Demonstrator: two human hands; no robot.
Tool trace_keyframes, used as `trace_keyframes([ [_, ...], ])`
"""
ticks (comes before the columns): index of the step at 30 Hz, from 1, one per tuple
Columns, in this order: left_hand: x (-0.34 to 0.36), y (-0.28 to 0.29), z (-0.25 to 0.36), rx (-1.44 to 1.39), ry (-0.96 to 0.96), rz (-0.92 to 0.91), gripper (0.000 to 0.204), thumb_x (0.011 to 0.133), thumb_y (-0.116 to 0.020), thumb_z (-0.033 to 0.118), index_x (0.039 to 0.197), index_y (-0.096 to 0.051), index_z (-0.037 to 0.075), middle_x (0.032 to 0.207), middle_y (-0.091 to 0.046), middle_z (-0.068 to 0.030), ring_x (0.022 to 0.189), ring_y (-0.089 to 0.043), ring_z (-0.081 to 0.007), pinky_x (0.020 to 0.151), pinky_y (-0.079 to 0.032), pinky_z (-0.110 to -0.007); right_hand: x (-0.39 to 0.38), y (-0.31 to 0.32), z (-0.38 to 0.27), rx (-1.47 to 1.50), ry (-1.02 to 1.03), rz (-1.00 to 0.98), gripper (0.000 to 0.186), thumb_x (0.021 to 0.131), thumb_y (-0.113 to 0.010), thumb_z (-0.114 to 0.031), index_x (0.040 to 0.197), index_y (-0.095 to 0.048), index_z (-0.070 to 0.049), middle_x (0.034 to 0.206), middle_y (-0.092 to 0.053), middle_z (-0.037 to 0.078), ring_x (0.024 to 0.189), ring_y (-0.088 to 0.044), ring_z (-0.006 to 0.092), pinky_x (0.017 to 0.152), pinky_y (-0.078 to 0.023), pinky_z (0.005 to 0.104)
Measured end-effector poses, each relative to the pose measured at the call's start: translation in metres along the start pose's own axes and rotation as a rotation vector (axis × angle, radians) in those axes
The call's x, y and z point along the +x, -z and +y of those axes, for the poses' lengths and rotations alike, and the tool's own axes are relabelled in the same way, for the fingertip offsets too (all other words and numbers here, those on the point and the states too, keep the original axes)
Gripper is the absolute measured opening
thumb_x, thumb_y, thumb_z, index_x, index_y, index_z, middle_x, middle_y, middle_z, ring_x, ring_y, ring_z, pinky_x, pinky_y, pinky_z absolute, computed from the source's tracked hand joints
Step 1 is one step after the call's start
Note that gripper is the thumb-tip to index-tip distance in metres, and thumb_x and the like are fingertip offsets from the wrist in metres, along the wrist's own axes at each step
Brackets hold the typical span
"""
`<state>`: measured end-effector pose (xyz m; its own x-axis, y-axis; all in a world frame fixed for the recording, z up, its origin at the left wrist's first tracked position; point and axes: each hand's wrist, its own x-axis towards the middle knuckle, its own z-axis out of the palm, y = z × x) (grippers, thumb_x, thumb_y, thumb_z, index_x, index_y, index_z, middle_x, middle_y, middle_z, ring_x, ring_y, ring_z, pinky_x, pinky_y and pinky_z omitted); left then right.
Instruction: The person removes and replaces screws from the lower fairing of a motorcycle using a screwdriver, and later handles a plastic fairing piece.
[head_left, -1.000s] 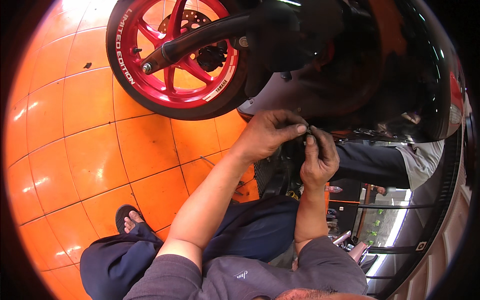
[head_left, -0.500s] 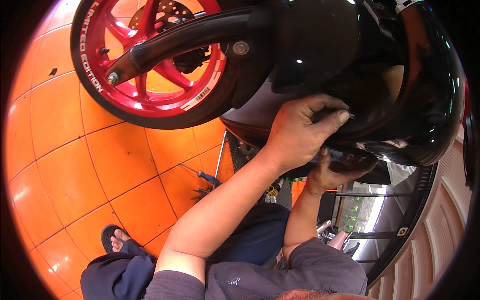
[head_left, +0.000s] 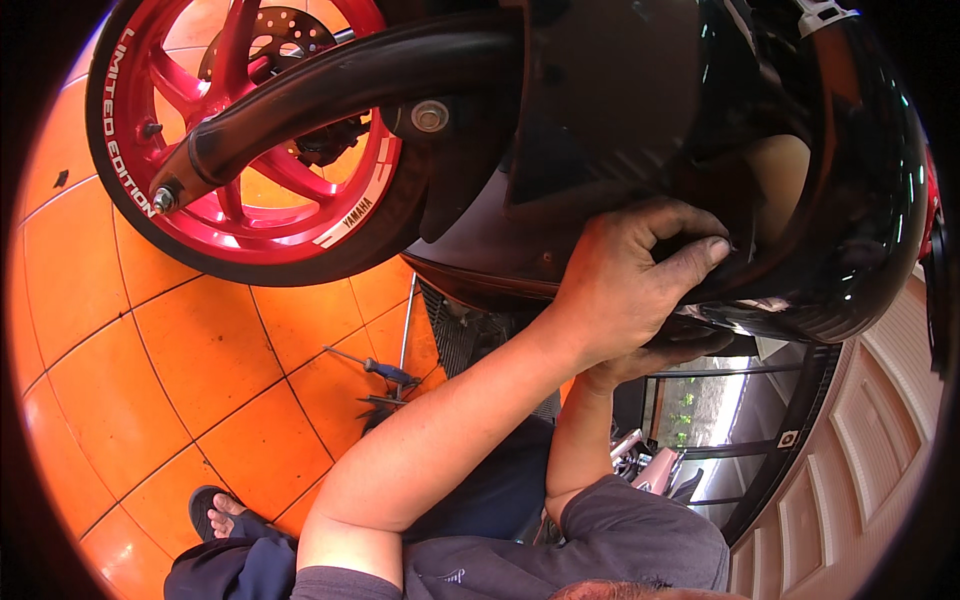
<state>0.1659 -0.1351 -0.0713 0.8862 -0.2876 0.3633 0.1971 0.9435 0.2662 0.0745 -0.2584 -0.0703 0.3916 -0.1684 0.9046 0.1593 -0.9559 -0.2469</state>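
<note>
The black glossy body panel (head_left: 610,150) of a motorcycle fills the upper right. My left hand (head_left: 640,270) reaches across to it, thumb and forefinger pinched close to the dark surface. Something tiny seems to sit at the fingertips, too small to name. Just below, my right hand (head_left: 670,355) lies under the panel's lower edge, fingers stretched out along it. Its thumb is hidden behind my left wrist.
A red wheel (head_left: 235,190) with a black tyre and a black swingarm (head_left: 330,90) stand at upper left. A blue-handled screwdriver (head_left: 388,371) lies on the orange tiled floor (head_left: 240,420). A ribbed pale shutter (head_left: 880,430) curves along the right.
The view has shifted, so wheel and screwdriver appear further left. My left hand has slid slightly right and down, still pinched. My right hand is now more covered by my left wrist.
</note>
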Motion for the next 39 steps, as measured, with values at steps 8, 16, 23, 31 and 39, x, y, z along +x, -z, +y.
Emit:
trace_keyframes([
  [8, 0.007, -0.007, -0.01, 0.185, -0.367, 0.085, 0.01, 0.078, -0.068, 0.006, 0.088, -0.069, 0.003, 0.081, -0.066, -0.0108, 0.073, -0.066, -0.0257, 0.064, -0.05, -0.033, -0.004, 0.014, 0.012, -0.125, 0.207, -0.102, 0.132, 0.062, -0.089, -0.037, 0.15, 0.006, -0.011, 0.153, -0.011, 0.017, 0.14, -0.022, 0.0316, 0.116, -0.023, 0.0452],
  [16, 0.023, 0.005, -0.003, 0.418, -0.626, -0.044, 0.016, 0.074, -0.071, -0.001, 0.089, -0.069, 0.002, 0.081, -0.066, -0.0109, 0.071, -0.066, -0.0251, 0.063, -0.052, -0.031, -0.003, 0.011, 0.004, -0.044, 0.197, -0.139, 0.133, 0.064, -0.089, -0.033, 0.149, 0.011, -0.011, 0.156, -0.002, 0.018, 0.143, -0.013, 0.0341, 0.116, -0.018, 0.0485],
  [23, 0.027, 0.009, -0.004, 0.399, -0.608, -0.128, 0.016, 0.074, -0.07, -0.001, 0.09, -0.069, 0.002, 0.084, -0.066, -0.0118, 0.076, -0.066, -0.0275, 0.066, -0.052, -0.033, -0.005, 0.005, -0.005, -0.012, 0.137, -0.102, 0.133, 0.064, -0.088, -0.033, 0.149, 0.012, -0.011, 0.155, -0.002, 0.019, 0.143, -0.013, 0.0345, 0.115, -0.018, 0.0494],
  [31, 0.022, 0.008, -0.003, 0.557, -0.623, -0.092, 0.018, 0.075, -0.069, 0.001, 0.092, -0.065, 0.002, 0.084, -0.065, -0.0132, 0.076, -0.064, -0.0324, 0.064, -0.052, -0.035, -0.005, 0.01, 0.004, -0.169, 0.187, -0.067, 0.137, 0.061, -0.086, -0.051, 0.149, 0.008, -0.005, 0.153, -0.009, 0.02, 0.141, -0.02, 0.0329, 0.115, -0.02, 0.0452],
  [39, 0.02, 0.01, -0.003, 0.315, -0.372, -0.079, 0.016, 0.082, -0.066, 0.007, 0.098, -0.065, 0.004, 0.09, -0.067, -0.0137, 0.079, -0.066, -0.0308, 0.067, -0.052, -0.034, -0.011, 0.019, 0.02, -0.049, 0.012, -0.007, 0.134, 0.064, -0.086, -0.046, 0.149, 0.008, -0.005, 0.153, -0.009, 0.018, 0.14, -0.023, 0.0305, 0.116, -0.021, 0.0415],
])
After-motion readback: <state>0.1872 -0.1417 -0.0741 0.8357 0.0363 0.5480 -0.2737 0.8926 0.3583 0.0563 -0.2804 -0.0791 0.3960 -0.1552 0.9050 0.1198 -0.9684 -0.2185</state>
